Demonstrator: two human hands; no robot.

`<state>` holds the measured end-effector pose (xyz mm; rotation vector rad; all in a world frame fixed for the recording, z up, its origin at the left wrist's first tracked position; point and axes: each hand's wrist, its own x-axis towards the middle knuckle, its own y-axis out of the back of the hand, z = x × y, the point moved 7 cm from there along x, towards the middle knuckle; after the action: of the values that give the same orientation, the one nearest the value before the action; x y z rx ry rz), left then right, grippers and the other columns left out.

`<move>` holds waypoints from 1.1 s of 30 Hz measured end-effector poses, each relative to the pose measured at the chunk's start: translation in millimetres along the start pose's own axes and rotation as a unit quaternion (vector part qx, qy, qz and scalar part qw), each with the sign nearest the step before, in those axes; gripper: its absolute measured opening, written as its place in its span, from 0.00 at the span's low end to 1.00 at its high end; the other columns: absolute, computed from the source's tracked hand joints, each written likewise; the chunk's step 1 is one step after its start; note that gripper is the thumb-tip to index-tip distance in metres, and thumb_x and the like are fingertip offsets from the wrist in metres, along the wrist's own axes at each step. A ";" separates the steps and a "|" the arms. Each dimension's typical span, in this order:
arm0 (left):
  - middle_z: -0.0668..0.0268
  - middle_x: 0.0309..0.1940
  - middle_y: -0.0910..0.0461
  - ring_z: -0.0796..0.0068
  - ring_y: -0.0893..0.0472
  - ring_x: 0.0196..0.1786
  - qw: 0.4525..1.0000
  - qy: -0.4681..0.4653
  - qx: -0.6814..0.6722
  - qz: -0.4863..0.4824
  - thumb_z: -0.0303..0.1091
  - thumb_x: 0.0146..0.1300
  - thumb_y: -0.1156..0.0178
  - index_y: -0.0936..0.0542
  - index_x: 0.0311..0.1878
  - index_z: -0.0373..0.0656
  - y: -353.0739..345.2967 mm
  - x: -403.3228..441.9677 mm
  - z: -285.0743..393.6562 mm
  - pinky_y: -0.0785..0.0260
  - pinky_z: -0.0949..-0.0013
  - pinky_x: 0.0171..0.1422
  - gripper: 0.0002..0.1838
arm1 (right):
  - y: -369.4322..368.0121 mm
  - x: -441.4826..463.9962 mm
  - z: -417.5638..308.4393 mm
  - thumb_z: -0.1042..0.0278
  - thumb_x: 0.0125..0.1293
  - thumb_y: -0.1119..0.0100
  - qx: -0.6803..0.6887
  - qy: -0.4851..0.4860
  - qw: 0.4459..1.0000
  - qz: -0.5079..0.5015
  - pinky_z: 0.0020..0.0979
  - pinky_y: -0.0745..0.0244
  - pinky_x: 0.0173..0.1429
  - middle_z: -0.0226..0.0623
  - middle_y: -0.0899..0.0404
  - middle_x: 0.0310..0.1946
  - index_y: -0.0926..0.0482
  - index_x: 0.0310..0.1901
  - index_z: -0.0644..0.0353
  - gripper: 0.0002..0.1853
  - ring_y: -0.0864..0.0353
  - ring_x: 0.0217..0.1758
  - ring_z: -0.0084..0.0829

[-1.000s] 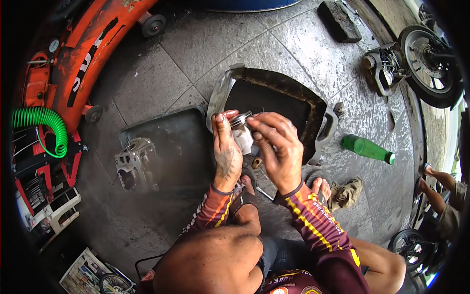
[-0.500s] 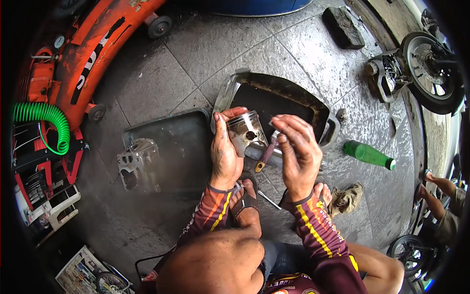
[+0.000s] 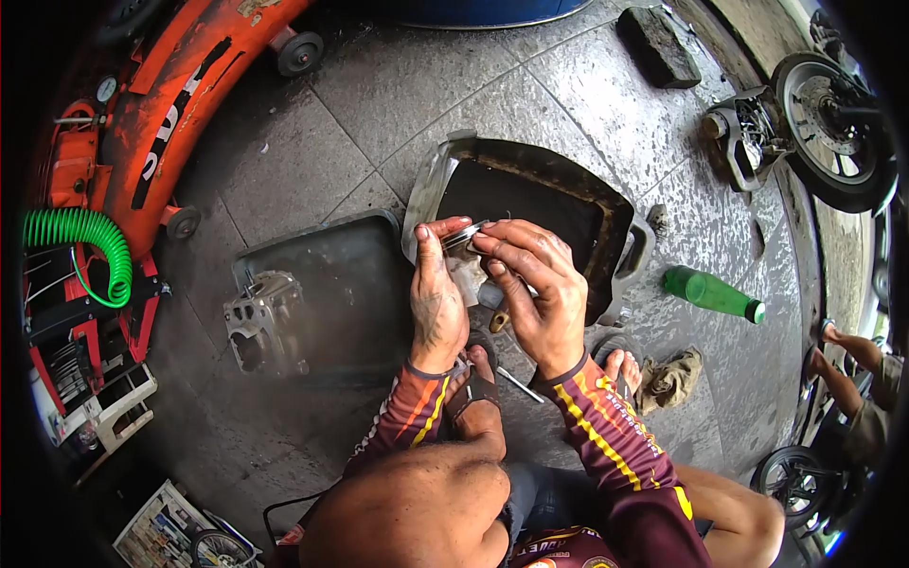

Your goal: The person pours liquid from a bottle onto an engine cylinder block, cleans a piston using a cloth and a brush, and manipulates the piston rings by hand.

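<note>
A metal piston [image 3: 463,268] is held in my left hand [image 3: 438,303], with the fingers around its ringed top end. My right hand [image 3: 542,293] is closed at the piston's top edge, thumb and fingers bent together; whatever it pinches is too small to make out. Behind both hands lies a dark open pan [image 3: 620,213] on the floor. The end of a wooden-handled brush [image 3: 499,320] shows between my hands. To the left, a grey metal engine part [image 3: 262,322] rests in a dark tray [image 3: 312,230].
A green bottle [image 3: 712,292] and a brown rag [image 3: 669,379] lie to the right. A metal tool [image 3: 519,384] is on the floor by my feet. An orange machine [image 3: 175,118] with a green coiled hose [image 3: 99,248] stands left. Another person's legs [image 3: 852,369] show at far right.
My right hand has moved left, back to the piston's top, after being apart from it half a second ago. The piston has tipped, so its side hole no longer shows.
</note>
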<state>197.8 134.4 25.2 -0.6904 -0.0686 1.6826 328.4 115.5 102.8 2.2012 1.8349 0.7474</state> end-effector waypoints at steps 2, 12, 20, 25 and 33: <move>0.64 0.44 0.20 0.73 0.20 0.49 1.000 0.008 0.002 -0.007 0.59 0.80 0.65 0.24 0.54 0.42 4.1 2.1 -0.9 0.27 0.69 0.56 0.30 | -1.4 -4.4 -4.0 0.73 0.59 0.32 0.002 0.010 1.000 0.004 0.39 0.29 0.61 0.33 0.16 0.49 0.13 0.49 0.55 0.14 0.19 0.57 0.40; 0.64 0.45 0.20 0.72 0.19 0.48 0.999 0.040 -0.022 -0.027 0.60 0.80 0.63 0.24 0.55 0.42 2.7 2.1 -7.0 0.26 0.67 0.56 0.30 | 5.8 -12.8 0.9 0.78 0.59 0.33 0.015 -0.041 0.999 0.024 0.38 0.26 0.58 0.35 0.16 0.45 0.13 0.47 0.56 0.14 0.18 0.50 0.40; 0.67 0.48 0.22 0.76 0.24 0.52 0.999 0.040 -0.008 -0.033 0.58 0.81 0.64 0.22 0.53 0.43 6.5 1.6 -4.8 0.31 0.68 0.61 0.29 | 4.3 -11.9 -0.3 0.77 0.59 0.33 0.009 -0.044 0.998 0.034 0.37 0.27 0.59 0.35 0.16 0.45 0.14 0.48 0.56 0.14 0.17 0.51 0.39; 0.67 0.48 0.22 0.76 0.24 0.52 0.998 0.043 -0.017 -0.038 0.58 0.81 0.64 0.22 0.53 0.43 3.7 1.1 -1.3 0.32 0.68 0.62 0.29 | 5.6 -9.4 -3.0 0.77 0.60 0.33 0.019 -0.038 0.999 0.027 0.37 0.27 0.59 0.35 0.16 0.45 0.13 0.47 0.56 0.13 0.17 0.51 0.39; 0.64 0.44 0.19 0.74 0.18 0.46 0.998 0.040 -0.028 -0.029 0.59 0.80 0.63 0.24 0.54 0.43 2.9 0.4 2.6 0.22 0.69 0.50 0.29 | 8.1 -6.9 -7.1 0.76 0.61 0.33 0.015 -0.014 0.999 0.031 0.38 0.27 0.60 0.35 0.15 0.46 0.14 0.48 0.56 0.13 0.17 0.52 0.39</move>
<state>194.0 134.9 26.0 -0.7891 -0.0792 1.6002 331.2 105.8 110.6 2.2861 1.7826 0.7002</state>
